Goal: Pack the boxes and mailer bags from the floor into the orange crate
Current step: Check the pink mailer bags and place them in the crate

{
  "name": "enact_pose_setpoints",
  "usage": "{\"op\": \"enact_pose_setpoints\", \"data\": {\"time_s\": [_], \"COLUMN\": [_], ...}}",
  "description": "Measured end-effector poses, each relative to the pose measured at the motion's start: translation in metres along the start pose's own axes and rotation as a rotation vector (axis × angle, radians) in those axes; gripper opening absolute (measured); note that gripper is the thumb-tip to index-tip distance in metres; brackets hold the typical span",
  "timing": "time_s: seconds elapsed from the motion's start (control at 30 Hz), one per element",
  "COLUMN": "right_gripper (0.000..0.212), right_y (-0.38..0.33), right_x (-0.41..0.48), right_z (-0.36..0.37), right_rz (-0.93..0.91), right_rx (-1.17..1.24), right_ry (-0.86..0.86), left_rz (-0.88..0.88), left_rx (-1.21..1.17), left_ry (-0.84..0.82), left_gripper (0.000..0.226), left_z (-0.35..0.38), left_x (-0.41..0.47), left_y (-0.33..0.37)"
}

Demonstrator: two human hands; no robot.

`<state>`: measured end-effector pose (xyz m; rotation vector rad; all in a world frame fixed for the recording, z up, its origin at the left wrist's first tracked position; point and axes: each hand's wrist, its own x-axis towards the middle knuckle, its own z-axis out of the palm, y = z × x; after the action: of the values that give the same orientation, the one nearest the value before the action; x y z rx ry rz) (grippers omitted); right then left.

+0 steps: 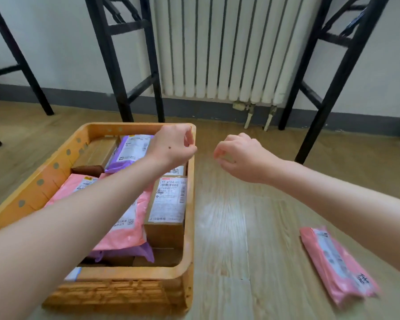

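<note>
The orange crate (189,227) sits on the floor at the left, holding a purple mailer bag (129,151), pink mailer bags (123,229), a cardboard box with a white label (169,204) and a brown box (95,153). My left hand (173,145) hovers over the crate's far right corner, fingers curled, holding nothing. My right hand (238,153) hangs over the bare floor just right of the crate, fingers also curled and empty. One pink mailer bag (335,262) lies on the floor at the lower right, under my right forearm.
Black metal table or chair legs (123,65) stand behind the crate and at the right (328,93). A white radiator (219,47) hangs on the far wall. Wooden floor (240,239) stretches between the crate and the pink bag.
</note>
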<state>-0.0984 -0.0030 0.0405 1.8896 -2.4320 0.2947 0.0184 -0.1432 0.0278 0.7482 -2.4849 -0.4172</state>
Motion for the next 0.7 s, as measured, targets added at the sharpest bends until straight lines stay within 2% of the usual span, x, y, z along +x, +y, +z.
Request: {"op": "enact_pose_setpoints", "data": {"time_s": [0.13, 0.3, 0.47, 0.6, 0.7], "right_gripper": [0.025, 0.027, 0.027, 0.028, 0.031], "right_y": [0.037, 0.091, 0.139, 0.171, 0.191], "right_x": [-0.042, -0.086, -0.127, -0.161, -0.187], "right_z": [-0.008, -0.004, 0.008, 0.025, 0.048], "right_rz": [0.031, 0.096, 0.209, 0.303, 0.414], "right_rx": [0.004, -0.010, 0.012, 0.060, 0.133], "right_ry": [-0.006, -0.017, -0.057, -0.102, -0.199], "left_rz": [0.114, 0.265, 0.146, 0.013, -0.099], "left_rx": [0.090, 0.195, 0.051, -0.102, -0.210], "left_ry": [-0.073, -0.287, -0.426, -0.488, -0.586], "left_gripper": [0.006, 0.012, 0.020, 0.020, 0.021], "left_z": [0.010, 0.053, 0.107, 0.155, 0.197], "left_x": [0.012, 0.014, 0.008, -0.005, -0.027], "left_y": [0.056, 0.133, 0.200, 0.220, 0.226]}}
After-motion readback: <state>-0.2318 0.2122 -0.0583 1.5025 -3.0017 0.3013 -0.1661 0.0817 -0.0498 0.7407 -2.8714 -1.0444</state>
